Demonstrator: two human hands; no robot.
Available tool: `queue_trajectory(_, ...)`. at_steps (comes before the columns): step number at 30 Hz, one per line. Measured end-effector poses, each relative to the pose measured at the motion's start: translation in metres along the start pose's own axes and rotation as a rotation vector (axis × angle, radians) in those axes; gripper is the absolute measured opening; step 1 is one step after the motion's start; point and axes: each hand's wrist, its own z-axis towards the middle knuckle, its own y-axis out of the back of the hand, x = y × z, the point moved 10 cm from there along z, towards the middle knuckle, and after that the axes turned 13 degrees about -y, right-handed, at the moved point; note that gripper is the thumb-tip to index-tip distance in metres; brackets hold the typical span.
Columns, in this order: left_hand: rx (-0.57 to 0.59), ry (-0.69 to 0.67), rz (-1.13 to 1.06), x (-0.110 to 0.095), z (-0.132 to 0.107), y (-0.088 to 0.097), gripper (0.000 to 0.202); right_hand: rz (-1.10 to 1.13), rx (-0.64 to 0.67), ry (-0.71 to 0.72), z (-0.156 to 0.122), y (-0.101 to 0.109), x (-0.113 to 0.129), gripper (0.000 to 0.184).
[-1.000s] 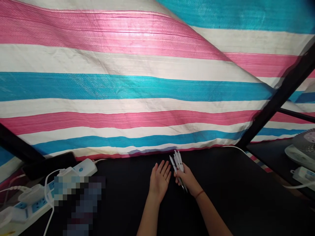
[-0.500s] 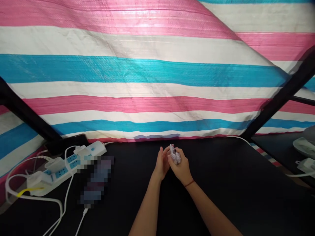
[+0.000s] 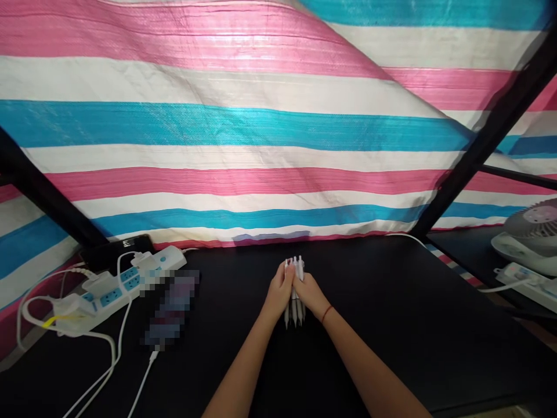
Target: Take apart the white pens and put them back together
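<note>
Several white pens [image 3: 295, 312] form a bundle above the black tabletop, side by side. Their pointed ends face me, and their other ends show beyond my fingers. My left hand [image 3: 278, 291] is closed on the bundle from the left, its thumb lying along the top. From the right, my right hand [image 3: 310, 294] grips the same pens, with a thin red band at its wrist. The two thumbs meet over the middle of the bundle and cover part of it. Fingers beneath the pens are hidden.
A white power strip [image 3: 117, 296] with plugs and looping white cables lies on the left. Beside it is a blurred phone-like device [image 3: 174, 307] on a cable. Black frame bars and a striped sheet [image 3: 261, 128] stand behind. A fan [image 3: 533, 229] and second power strip [image 3: 533, 284] are at right.
The pens have turned from end-on to lying lengthwise toward me. My left hand has closed on them beside my right hand. The view has shifted right, bringing in more of the fan.
</note>
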Motion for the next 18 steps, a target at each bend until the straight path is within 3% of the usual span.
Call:
queue_trajectory(4,-0.072,0.016,0.191,-0.003,-0.003,0.027,0.036,-0.349,-0.077,0.157,-0.011,-0.007,0.017,0.034)
queue_trajectory(10,-0.111,-0.112,0.392,-0.010,0.004,0.034,0.027,-0.513,-0.117,0.170,-0.014,0.006,0.022,0.021)
queue_trajectory(14,-0.050,-0.159,0.464,-0.007,0.007,0.035,0.018,-0.574,-0.012,0.165,-0.012,0.013,0.018,0.017)
queue_trajectory(18,0.130,-0.194,0.630,-0.005,0.009,0.029,0.018,-0.626,0.066,0.105,-0.010,0.015,0.010,0.017)
